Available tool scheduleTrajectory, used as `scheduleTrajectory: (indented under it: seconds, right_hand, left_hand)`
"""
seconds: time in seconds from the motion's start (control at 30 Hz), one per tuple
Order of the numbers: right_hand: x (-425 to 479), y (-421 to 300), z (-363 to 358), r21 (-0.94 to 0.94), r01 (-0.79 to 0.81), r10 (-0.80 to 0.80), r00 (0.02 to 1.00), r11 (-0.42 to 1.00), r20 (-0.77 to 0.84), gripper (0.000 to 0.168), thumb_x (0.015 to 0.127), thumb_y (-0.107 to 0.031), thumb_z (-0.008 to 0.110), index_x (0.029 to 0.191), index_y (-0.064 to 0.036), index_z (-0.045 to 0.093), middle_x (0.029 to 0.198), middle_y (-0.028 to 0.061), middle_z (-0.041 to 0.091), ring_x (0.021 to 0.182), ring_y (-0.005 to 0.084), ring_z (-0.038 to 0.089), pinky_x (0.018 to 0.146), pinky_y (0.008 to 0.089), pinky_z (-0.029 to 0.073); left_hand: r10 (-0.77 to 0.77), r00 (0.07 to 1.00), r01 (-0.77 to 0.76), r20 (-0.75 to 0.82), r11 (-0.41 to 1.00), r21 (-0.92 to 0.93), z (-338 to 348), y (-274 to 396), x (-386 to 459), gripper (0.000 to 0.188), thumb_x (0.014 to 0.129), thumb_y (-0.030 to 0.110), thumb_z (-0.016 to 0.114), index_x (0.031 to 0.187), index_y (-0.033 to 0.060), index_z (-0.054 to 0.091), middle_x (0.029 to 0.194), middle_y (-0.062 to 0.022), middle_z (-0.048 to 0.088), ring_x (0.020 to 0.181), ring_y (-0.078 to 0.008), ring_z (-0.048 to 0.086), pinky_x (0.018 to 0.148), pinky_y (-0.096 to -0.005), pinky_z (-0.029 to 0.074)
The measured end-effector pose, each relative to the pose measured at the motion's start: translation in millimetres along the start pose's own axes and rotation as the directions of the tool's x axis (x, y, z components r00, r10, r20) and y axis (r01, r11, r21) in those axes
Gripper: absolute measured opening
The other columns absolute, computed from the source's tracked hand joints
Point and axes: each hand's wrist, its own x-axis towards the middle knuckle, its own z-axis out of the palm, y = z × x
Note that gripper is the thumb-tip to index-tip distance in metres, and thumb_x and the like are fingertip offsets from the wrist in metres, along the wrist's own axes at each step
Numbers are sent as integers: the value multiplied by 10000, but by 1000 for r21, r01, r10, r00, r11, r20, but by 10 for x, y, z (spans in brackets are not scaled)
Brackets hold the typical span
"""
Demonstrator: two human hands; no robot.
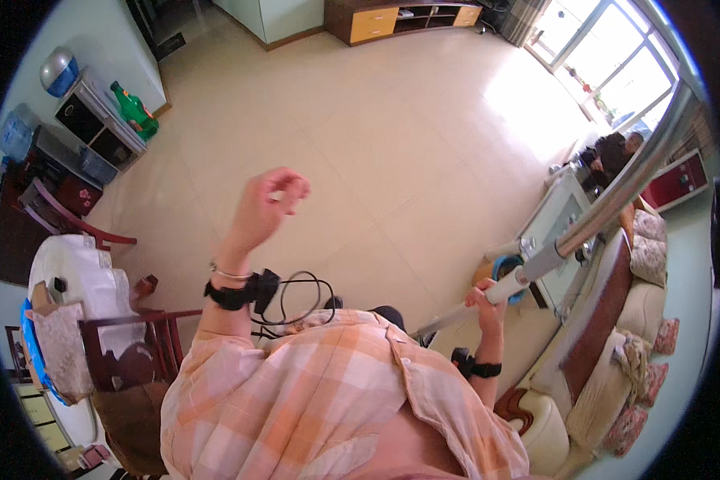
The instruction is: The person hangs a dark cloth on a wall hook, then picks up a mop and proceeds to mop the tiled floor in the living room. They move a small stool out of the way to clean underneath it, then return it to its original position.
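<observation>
My right hand grips the white lower sleeve of a long metal pole, which slants up past the upper right of the view. What the pole's far end bears is out of view. My left hand is raised over the tiled floor, its fingers curled loosely, with no object plain in it. A bracelet and a black strap with a device sit on the left wrist, and a black cable loops beside it. Another black strap is on the right wrist. A thinner grey shaft runs below my right hand.
A sofa and a glass-topped table stand at right, where a person sits near the window. A blue-rimmed bin is near the pole. Left are a cloth-covered table, wooden chairs and a green bottle-shaped object.
</observation>
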Motion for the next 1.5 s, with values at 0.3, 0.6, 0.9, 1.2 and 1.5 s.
scheduleTrajectory:
  seconds: [0.3, 0.6, 0.9, 1.2, 1.5]
  right_hand:
    - [358, -87, -153, -3, -15, 15, 1000, 1000, -5, 103, 736, -27, 556, 669, -23, 478, 562, 59, 482, 497, 150, 473, 511, 289, 423]
    - [880, -137, -414, 35, -12, 10, 998, 999, 55, 82, 748, -22, 545, 688, -29, 489, 589, 53, 496, 527, 145, 487, 537, 291, 432]
    - [1345, -172, 97, -72, 17, -9, 993, 997, 116, 122, 735, -51, 561, 619, -24, 534, 547, 24, 522, 520, 113, 515, 499, 267, 421]
    - [1143, -85, 9, -104, 12, -25, 993, 995, -118, 100, 731, -36, 552, 636, -12, 533, 554, 27, 533, 519, 114, 533, 497, 259, 431]
    - [1181, -10, 163, 27, -88, 91, 982, 996, -167, 90, 724, -38, 579, 651, -17, 531, 548, 26, 526, 511, 121, 541, 484, 268, 444]
  left_hand:
    - [184, 940, -210, 287, 976, 62, 592, 229, 531, 187, 879, 203, 582, 868, 18, 612, 751, -31, 623, 681, -100, 573, 561, -230, 478]
    - [-7, 983, -2, 184, 999, 47, 441, 242, 628, 192, 862, 192, 581, 854, 1, 606, 731, -74, 629, 673, -135, 589, 591, -266, 480]
    - [-127, 992, 124, 8, 980, 158, -266, 111, 565, 219, 923, 232, 507, 885, 40, 606, 793, -11, 622, 751, -84, 594, 572, -224, 495]
    - [-37, 960, 12, 278, 996, 91, 171, 185, 1570, 248, 914, 276, 533, 867, 50, 622, 773, -14, 626, 730, -78, 596, 550, -224, 496]
    - [20, 858, -143, 513, 969, 201, 485, 309, 2067, 248, 889, 276, 567, 848, 36, 618, 731, -22, 617, 685, -81, 582, 538, -214, 489]
